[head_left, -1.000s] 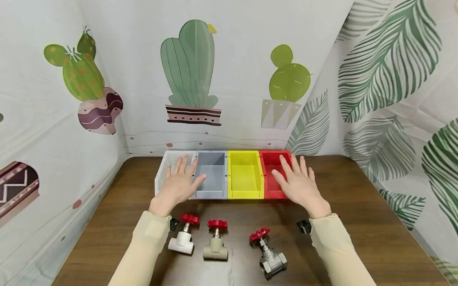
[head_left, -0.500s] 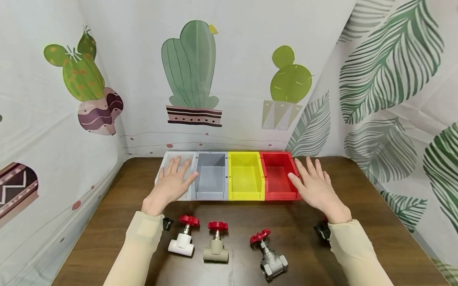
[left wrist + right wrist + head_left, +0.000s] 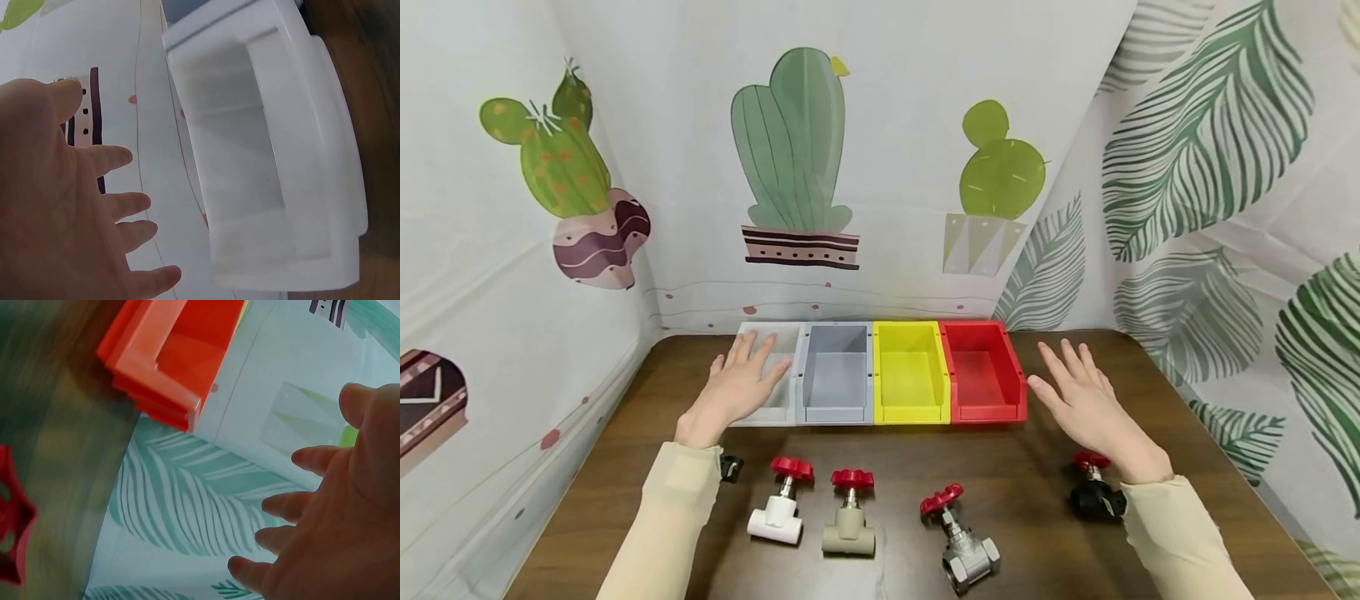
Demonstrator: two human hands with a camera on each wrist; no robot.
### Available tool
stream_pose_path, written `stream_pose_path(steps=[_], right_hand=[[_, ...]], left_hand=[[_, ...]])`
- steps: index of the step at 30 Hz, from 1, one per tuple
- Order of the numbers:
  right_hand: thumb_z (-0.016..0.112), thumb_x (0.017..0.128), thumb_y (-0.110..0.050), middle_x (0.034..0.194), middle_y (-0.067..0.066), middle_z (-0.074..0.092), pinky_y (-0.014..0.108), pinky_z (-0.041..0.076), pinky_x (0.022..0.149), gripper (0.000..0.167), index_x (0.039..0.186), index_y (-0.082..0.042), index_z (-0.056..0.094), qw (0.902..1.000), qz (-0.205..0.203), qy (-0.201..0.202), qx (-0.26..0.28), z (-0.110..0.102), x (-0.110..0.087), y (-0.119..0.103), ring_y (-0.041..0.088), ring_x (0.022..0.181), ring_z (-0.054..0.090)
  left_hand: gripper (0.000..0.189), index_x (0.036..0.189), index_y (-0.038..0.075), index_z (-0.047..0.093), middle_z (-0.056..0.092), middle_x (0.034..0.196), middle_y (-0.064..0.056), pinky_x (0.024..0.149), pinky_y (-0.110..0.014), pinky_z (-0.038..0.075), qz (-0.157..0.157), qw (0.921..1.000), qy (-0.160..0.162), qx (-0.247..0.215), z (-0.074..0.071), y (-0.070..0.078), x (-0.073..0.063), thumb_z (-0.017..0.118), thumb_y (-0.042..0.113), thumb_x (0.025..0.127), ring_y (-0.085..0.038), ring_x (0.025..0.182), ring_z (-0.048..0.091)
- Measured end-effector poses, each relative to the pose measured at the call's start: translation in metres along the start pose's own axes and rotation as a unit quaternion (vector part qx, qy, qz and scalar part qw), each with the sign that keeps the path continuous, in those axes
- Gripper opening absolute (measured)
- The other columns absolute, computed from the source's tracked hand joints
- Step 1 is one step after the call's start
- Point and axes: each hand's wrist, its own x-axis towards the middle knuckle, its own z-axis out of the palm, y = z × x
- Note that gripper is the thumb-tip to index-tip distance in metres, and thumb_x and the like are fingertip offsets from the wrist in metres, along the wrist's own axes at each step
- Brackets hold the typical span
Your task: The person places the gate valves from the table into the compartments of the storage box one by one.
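Observation:
My left hand (image 3: 730, 392) hovers with spread fingers above the white bin (image 3: 784, 346), covering part of it. In the left wrist view the palm and fingers hold nothing beside the white bin (image 3: 347, 187). My right hand (image 3: 1093, 417) is held out to the right of the red bin (image 3: 988, 412), fingers straight and apart from it. Between those bins stand a grey bin (image 3: 838, 383) and a yellow bin (image 3: 912, 383). A valve with a red handwheel (image 3: 1090, 459) and dark body lies below the right wrist, partly hidden by the sleeve.
Nearer on the brown table (image 3: 895, 454) lie a white tee-shaped valve (image 3: 777, 521), a beige valve (image 3: 848, 532) and a metal valve (image 3: 967, 558), each with a red handwheel. A printed curtain (image 3: 895, 167) hangs behind the bins. A small black device (image 3: 731, 467) sits at the left wrist.
Both hands have moved outward: the left one leftward over the white bin, the right one from over the red bin to its right side. The dark-bodied valve is now more exposed.

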Motion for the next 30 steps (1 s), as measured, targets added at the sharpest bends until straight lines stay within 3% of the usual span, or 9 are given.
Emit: stream_pose_path(steps=[9,22,30], right_hand=[[0.042,0.104,-0.043,0.155,0.033,0.01,0.074,0.007,0.101,0.067,0.155,-0.006,0.02,0.9995,-0.022,0.013,0.017,-0.002,-0.012,0.02,0.048,0.143,-0.006],[0.043,0.105,-0.038,0.153,0.036,0.012,0.071,0.004,0.105,0.065,0.154,-0.003,0.022,0.9988,-0.017,0.01,0.044,0.002,-0.026,0.054,0.05,0.142,-0.003],[0.043,0.105,-0.035,0.153,0.036,0.011,0.07,0.005,0.105,0.063,0.154,-0.002,0.019,0.9964,-0.018,-0.009,0.083,0.005,-0.036,0.072,0.053,0.141,-0.001]], left_hand=[[0.078,0.156,0.007,0.02,0.009,0.158,-0.026,0.106,-0.07,0.007,-0.004,0.9996,0.013,-0.024,-0.002,-0.014,0.001,0.022,0.063,0.1,-0.046,0.144,0.001],[0.076,0.155,0.003,0.016,0.009,0.156,-0.031,0.101,-0.075,0.012,-0.019,0.997,0.011,-0.074,-0.002,-0.034,0.003,0.021,0.058,0.103,-0.05,0.142,0.005],[0.076,0.155,0.001,0.014,0.01,0.155,-0.03,0.106,-0.067,0.018,-0.023,0.9917,-0.003,-0.127,-0.001,-0.049,0.007,0.024,0.055,0.103,-0.051,0.139,0.016]])
